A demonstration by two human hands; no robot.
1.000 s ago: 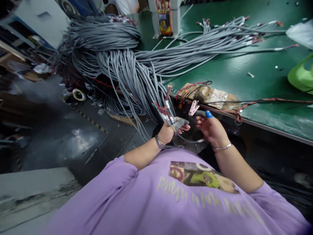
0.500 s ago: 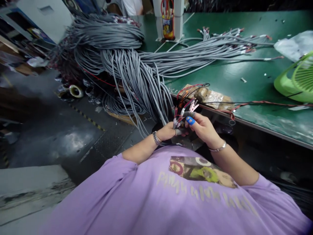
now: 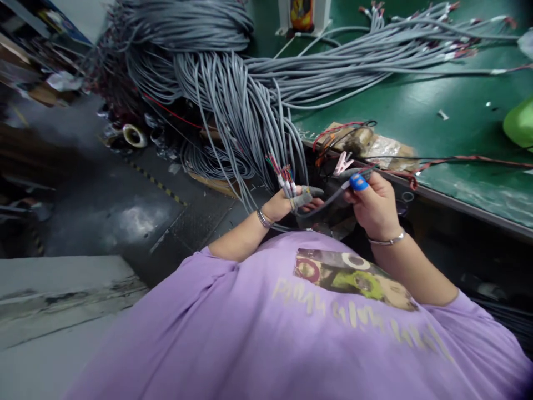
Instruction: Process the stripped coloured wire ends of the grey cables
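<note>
Left fingers (image 3: 303, 198) curl round bundled cable ends (image 3: 286, 180); right fingers (image 3: 358, 182) pinch single cable (image 3: 328, 201) running toward left fingers; apparent step: sorting ends; next likely needs steady pinch

Beyond the left hand (image 3: 287, 203), grey cables (image 3: 233, 111); at its fingers, red and green wires (image 3: 285, 175). Blue cover (image 3: 358, 182) on the right hand (image 3: 378, 206); pink clip (image 3: 342, 164), green tabletop (image 3: 408, 105) beyond. Yellow-and-black striped tape (image 3: 158, 183) left of both.
</note>
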